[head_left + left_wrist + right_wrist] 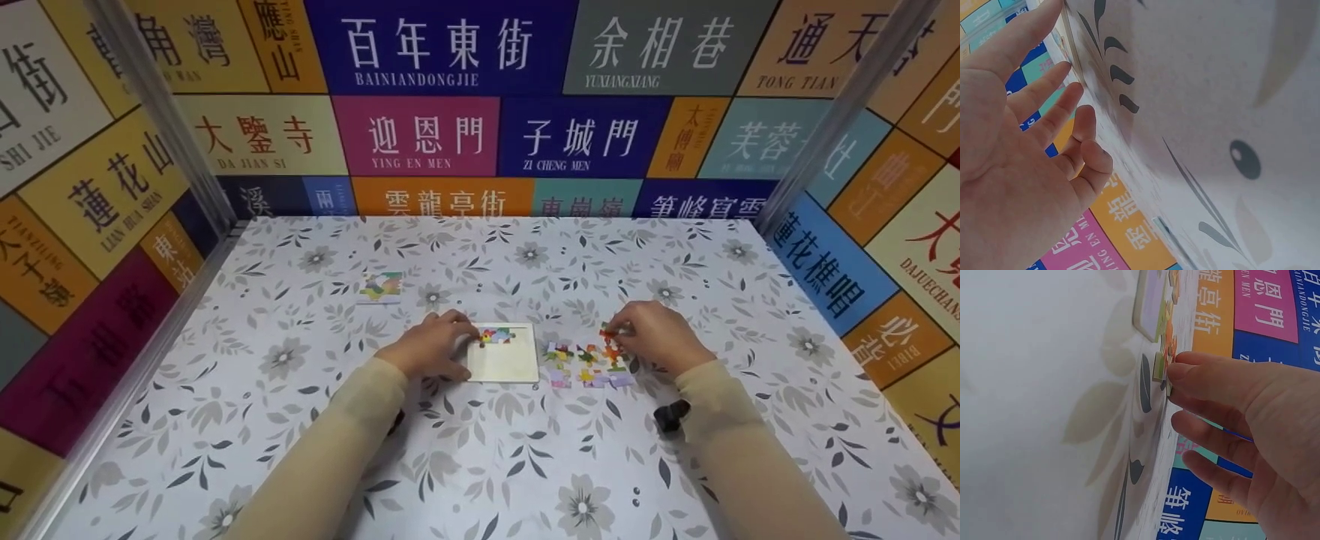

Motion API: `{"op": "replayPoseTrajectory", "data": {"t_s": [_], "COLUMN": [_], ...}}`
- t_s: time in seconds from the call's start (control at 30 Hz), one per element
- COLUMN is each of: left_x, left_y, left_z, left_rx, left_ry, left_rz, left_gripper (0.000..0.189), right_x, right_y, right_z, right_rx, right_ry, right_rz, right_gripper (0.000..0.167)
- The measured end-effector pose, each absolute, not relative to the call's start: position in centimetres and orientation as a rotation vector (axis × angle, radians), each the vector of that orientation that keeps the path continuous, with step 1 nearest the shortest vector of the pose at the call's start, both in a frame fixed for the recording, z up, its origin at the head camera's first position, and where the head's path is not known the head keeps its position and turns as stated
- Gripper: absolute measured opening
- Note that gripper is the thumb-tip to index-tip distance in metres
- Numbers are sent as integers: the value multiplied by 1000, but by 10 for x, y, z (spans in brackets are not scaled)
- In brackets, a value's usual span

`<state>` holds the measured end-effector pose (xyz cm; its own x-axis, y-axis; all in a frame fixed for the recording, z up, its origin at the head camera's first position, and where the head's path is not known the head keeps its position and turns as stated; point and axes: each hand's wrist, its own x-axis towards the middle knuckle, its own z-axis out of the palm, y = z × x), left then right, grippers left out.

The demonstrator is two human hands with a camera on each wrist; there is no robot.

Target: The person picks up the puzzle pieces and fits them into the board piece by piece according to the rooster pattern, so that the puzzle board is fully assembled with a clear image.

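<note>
A shallow white puzzle tray (pixel 504 364) lies flat with a short row of joined jigsaw pieces (pixel 496 335) along its top edge. My left hand (pixel 431 345) rests at the tray's left side, thumb by the lower corner and fingertips by the upper one. In the left wrist view, the left hand (pixel 1033 129) has its fingers spread and loosely bent. To the right of the tray, several loose jigsaw pieces (pixel 586 356) lie in a cluster. My right hand (pixel 660 334) pinches a red and green jigsaw piece (pixel 604 329) at that cluster's upper right; its fingertips largely cover the piece.
A small colourful picture card (pixel 380 287) with a puzzle-like edge lies behind the left hand. A white floral cloth (pixel 480 465) covers the table. Panels with printed signs (pixel 420 135) stand along the back and sides. A black device (pixel 671 415) sits at the right wrist.
</note>
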<state>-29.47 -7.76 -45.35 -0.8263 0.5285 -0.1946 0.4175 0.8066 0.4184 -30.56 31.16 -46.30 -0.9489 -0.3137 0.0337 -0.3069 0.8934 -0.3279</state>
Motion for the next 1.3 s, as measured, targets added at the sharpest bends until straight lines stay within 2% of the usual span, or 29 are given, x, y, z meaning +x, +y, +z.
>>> {"op": "replayPoseTrajectory", "data": {"t_s": [0.17,0.73,1.3], "left_x": [-293,-293,-293], "left_y": [-78,-77,-77], "left_z": [-453,-452,-455], "left_rx": [777,691,741], "left_ry": [2701,2686,2707], "left_rz": [525,497,503], "left_gripper": [60,62,62], "right_x": [-305,-302,-303], "right_y": [312,297,278], "right_z": [-463,-459,-461], "right_rx": [-507,-506,-671], "right_ry": [3056,3110,3110], "right_rz": [-512,-506,-531], "right_gripper": [15,13,9]}}
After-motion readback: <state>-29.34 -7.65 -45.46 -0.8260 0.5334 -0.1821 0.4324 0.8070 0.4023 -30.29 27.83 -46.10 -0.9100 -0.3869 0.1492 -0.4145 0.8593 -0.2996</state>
